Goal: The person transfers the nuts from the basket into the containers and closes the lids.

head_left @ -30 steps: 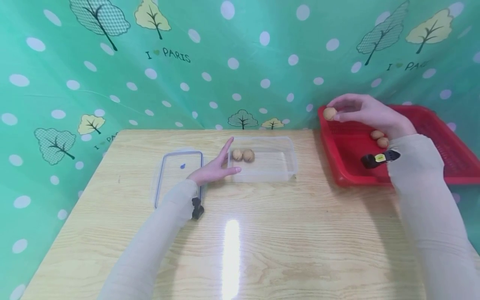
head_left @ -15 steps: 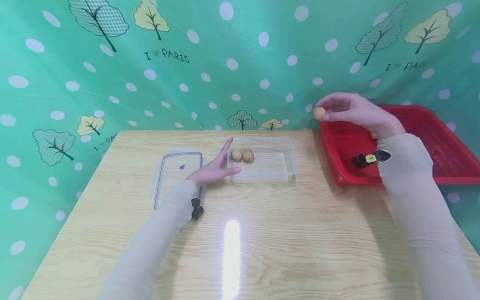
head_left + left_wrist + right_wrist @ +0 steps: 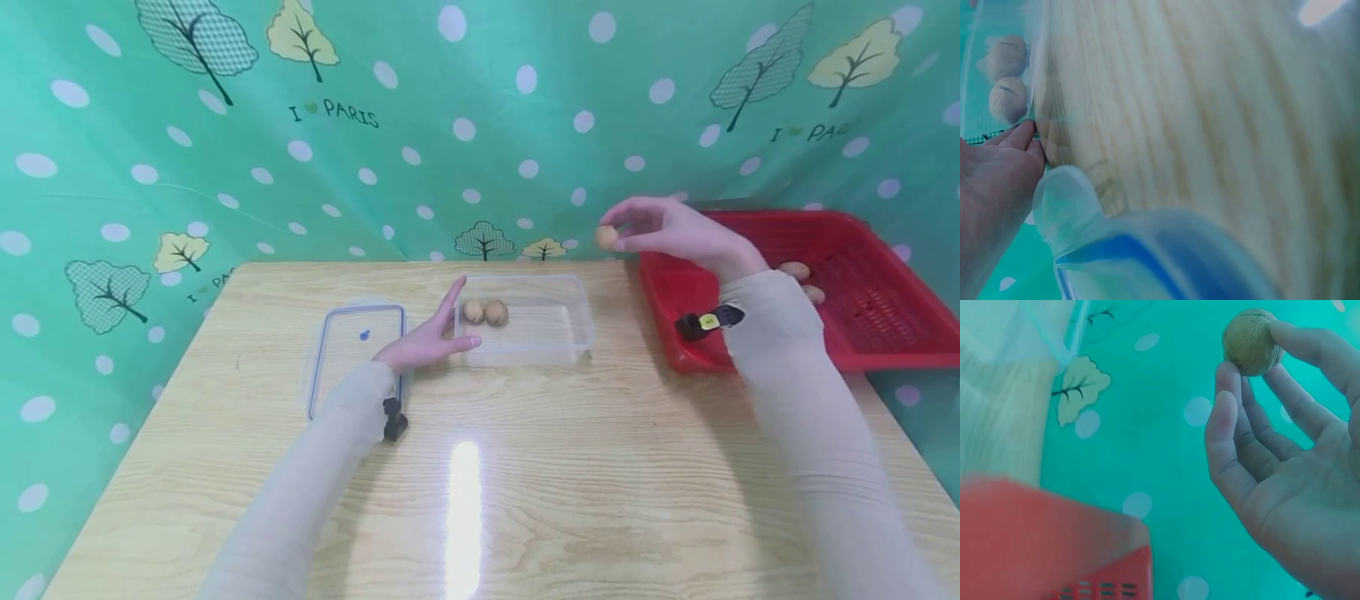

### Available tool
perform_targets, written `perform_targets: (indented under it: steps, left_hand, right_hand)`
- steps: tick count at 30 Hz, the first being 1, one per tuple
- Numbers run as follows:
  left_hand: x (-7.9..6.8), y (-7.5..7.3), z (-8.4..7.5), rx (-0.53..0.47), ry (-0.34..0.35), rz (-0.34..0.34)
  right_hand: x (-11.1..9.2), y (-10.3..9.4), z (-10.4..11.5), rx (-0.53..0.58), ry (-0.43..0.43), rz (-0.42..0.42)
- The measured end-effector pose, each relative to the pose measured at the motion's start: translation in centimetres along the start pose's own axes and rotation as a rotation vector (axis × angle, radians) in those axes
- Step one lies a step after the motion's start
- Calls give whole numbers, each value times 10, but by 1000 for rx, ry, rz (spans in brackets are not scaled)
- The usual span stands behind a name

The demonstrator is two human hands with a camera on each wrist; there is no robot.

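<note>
Between its thumb and fingertips my right hand (image 3: 675, 229) pinches a walnut (image 3: 1250, 342), held in the air left of the red basket (image 3: 671, 346). A clear plastic box (image 3: 525, 354) stands on the table with two walnuts (image 3: 485, 312) side by side at its left end. My left hand (image 3: 423, 342) rests at the box's left end, thumb and fingers spread straight along it. In the left wrist view, the fingertips (image 3: 1022, 134) touch the box wall close to those walnuts. More walnuts (image 3: 795, 271) lie in the red basket, partly hidden by my right forearm.
A clear lid with a blue seal (image 3: 360, 307) lies flat left of the box, partly under my left wrist. A green patterned curtain (image 3: 420, 125) hangs behind the wooden table (image 3: 570, 483). The basket's raised rim stands at the right.
My right hand has moved left with the walnut, from over the basket's left rim to the space between basket and box. The left hand and the box have stayed put.
</note>
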State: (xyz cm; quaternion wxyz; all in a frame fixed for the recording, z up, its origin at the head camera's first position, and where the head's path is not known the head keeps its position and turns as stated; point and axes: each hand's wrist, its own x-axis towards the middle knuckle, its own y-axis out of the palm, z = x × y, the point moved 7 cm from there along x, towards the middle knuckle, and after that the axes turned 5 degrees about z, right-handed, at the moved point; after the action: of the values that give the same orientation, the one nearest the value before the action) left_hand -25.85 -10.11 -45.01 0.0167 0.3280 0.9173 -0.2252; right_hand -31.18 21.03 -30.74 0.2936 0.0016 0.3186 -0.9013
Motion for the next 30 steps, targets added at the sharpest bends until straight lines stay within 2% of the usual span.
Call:
perform_targets:
  steps: [11,25,30]
  left_hand:
    - [-1,0,-1,-7,-14,1]
    - [-1,0,-2,7,-15,-9]
    - [-2,0,-2,8,-28,-10]
  right_hand:
    - [17,20,1,-25,-78,39]
    - [31,40,1,8,-46,38]
    - [33,45,2,6,-72,33]
